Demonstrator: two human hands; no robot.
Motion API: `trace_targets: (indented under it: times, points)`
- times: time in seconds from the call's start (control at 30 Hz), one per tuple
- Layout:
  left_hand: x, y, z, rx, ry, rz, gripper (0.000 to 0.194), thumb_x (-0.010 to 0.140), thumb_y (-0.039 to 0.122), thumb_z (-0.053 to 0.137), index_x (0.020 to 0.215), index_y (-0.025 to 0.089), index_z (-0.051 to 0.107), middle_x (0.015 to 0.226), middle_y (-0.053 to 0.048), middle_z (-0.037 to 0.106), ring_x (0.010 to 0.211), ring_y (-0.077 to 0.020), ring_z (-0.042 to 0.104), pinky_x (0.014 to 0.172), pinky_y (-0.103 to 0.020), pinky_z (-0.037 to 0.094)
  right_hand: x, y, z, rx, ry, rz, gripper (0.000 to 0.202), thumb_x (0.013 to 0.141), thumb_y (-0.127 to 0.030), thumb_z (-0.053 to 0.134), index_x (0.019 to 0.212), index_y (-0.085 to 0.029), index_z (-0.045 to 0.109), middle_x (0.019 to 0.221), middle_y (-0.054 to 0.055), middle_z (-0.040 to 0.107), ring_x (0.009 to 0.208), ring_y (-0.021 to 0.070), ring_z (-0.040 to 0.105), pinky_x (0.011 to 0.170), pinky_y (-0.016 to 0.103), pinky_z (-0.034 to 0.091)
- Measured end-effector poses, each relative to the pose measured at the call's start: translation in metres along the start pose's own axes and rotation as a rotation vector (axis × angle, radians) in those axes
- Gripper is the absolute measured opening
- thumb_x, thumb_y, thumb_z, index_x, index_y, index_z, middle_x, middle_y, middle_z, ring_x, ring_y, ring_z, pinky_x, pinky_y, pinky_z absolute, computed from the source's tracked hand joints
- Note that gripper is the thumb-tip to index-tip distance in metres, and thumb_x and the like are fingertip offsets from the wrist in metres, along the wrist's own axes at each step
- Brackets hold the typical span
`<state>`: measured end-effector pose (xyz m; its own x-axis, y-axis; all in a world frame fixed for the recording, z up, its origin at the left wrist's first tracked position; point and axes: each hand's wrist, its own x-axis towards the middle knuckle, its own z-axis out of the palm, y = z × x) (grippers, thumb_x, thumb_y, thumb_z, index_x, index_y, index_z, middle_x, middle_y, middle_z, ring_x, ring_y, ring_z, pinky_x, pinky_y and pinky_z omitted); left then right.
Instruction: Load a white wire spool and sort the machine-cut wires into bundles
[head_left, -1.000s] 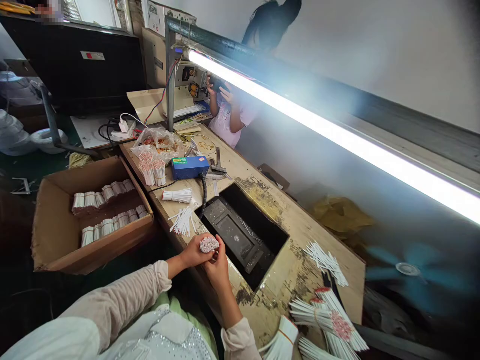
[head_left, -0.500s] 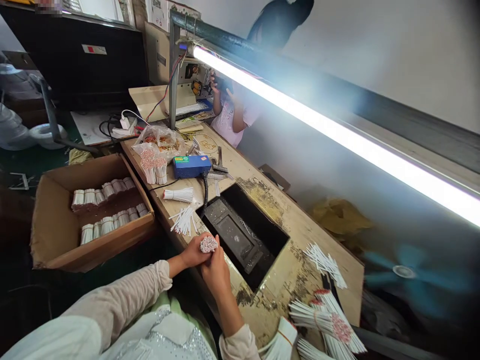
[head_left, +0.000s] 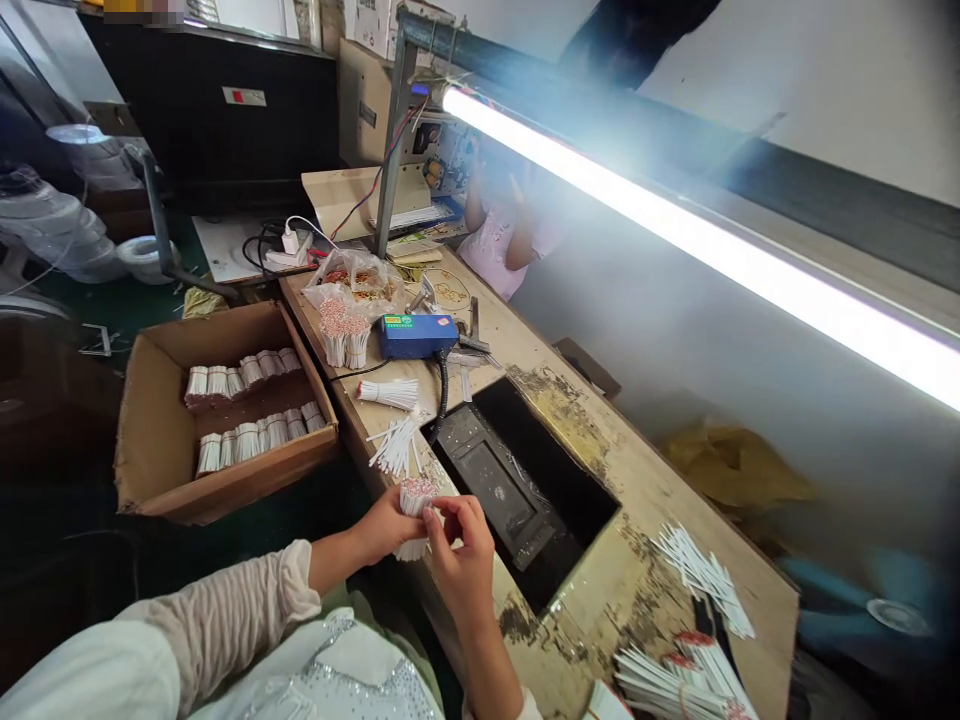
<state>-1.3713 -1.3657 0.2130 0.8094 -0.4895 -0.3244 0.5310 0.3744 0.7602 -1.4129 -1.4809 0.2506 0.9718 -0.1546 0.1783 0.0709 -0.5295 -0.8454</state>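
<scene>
My left hand [head_left: 380,526] is wrapped round an upright bundle of white sticks [head_left: 416,494] with reddish tips, at the table's near edge. My right hand [head_left: 463,540] is beside it, thumb and forefinger pinched together at the bundle's right side; whether anything small is between them cannot be made out. Just beyond the hands lie loose white sticks [head_left: 397,447] and a tied bundle [head_left: 388,393]. Two standing bundles [head_left: 345,335] are next to a blue box [head_left: 418,336] with a black cable.
A cardboard box [head_left: 225,490] with rows of bundles stands at the left. The table [head_left: 577,420] has a dark rectangular recess [head_left: 495,480]. More sticks [head_left: 705,580] lie at the right. A lit tube [head_left: 675,225] crosses above; a person [head_left: 499,245] is behind the table.
The view has shifted left, so the scene sits further right. The bundle is more upright, showing its side, and my right hand has loosened from around it into a pinch.
</scene>
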Motion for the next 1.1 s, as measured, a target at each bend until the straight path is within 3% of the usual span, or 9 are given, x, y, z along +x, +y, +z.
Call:
trace_targets:
  times: [0.27, 0.53, 0.73, 1.0, 1.1]
  points:
    - [-0.001, 0.007, -0.021, 0.008, 0.075, 0.134, 0.042, 0.048, 0.029, 0.091, 0.074, 0.013, 0.062, 0.068, 0.002, 0.061, 0.064, -0.0109, 0.051, 0.066, -0.024, 0.043, 0.009, -0.010, 0.023, -0.016, -0.020, 0.028, 0.011, 0.089, -0.029, 0.058, 0.081, -0.021, 0.061, 0.076, 0.002, 0.056, 0.064, 0.0150, 0.051, 0.058, 0.028, 0.041]
    - [0.001, 0.019, -0.039, -0.014, 0.045, 0.076, 0.040, 0.050, 0.031, 0.090, 0.077, 0.012, 0.066, 0.073, -0.001, 0.065, 0.071, -0.0149, 0.057, 0.074, -0.028, 0.048, 0.017, -0.008, 0.045, -0.031, -0.026, -0.034, 0.010, 0.089, -0.025, 0.057, 0.080, -0.022, 0.059, 0.076, 0.001, 0.056, 0.062, 0.0136, 0.049, 0.055, 0.027, 0.040]
    - [0.006, 0.026, -0.051, -0.012, 0.103, 0.062, 0.034, 0.054, 0.031, 0.087, 0.073, 0.012, 0.068, 0.069, -0.001, 0.064, 0.068, -0.0145, 0.055, 0.072, -0.028, 0.048, 0.025, -0.005, 0.059, -0.066, -0.024, -0.104, 0.006, 0.088, -0.020, 0.058, 0.083, -0.022, 0.060, 0.075, 0.001, 0.055, 0.060, 0.0134, 0.049, 0.055, 0.026, 0.039]
    - [0.014, 0.034, -0.059, -0.028, 0.126, 0.023, 0.035, 0.050, 0.028, 0.089, 0.073, 0.011, 0.068, 0.072, -0.002, 0.066, 0.067, -0.0141, 0.056, 0.072, -0.028, 0.047, 0.033, -0.013, 0.071, -0.006, -0.044, 0.002, 0.008, 0.089, -0.025, 0.057, 0.083, -0.021, 0.061, 0.076, 0.002, 0.058, 0.063, 0.0148, 0.051, 0.057, 0.027, 0.040]
    - [0.015, 0.039, -0.063, -0.045, 0.087, -0.027, 0.038, 0.051, 0.029, 0.090, 0.076, 0.012, 0.068, 0.072, -0.001, 0.066, 0.068, -0.0135, 0.056, 0.072, -0.027, 0.046, 0.039, -0.015, 0.068, 0.110, 0.025, 0.112, 0.014, 0.090, -0.031, 0.056, 0.082, -0.021, 0.058, 0.076, 0.002, 0.057, 0.068, 0.0156, 0.053, 0.062, 0.028, 0.041]
